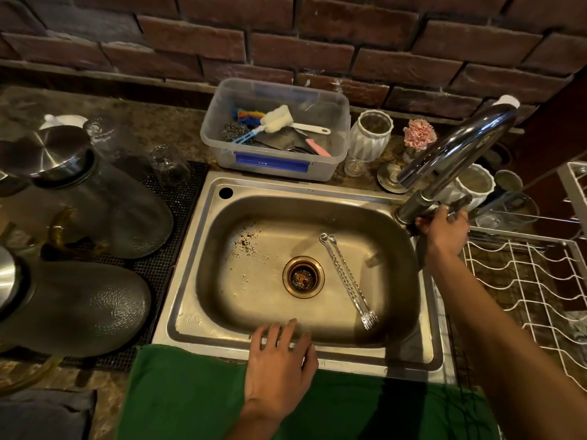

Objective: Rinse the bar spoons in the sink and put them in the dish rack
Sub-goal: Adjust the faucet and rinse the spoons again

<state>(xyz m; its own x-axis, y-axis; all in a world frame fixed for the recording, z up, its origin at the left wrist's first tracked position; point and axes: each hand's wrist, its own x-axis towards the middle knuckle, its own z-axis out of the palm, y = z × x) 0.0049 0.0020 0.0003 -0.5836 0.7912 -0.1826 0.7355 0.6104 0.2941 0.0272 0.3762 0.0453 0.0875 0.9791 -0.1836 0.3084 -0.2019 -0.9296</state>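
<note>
2 bar spoons [347, 281] lie in the sink [203, 331]; left hand [279, 366] spread on its rim, right hand [444, 233] gripping the tap lever [459, 203]

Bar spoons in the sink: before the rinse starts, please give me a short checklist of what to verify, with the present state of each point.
1. Bar spoons lie in the sink basin, side by side, right of the drain: ok.
2. Right hand has a grip on the tap lever at the faucet base: ok.
3. Water runs from the spout: not ok, no stream is seen.
4. Spout points over the basin: cannot tell, its end is at the frame's right and seems turned away.
5. Left hand is free, resting open on the front rim: ok.
6. Dish rack on the right has free slots: ok.
</note>
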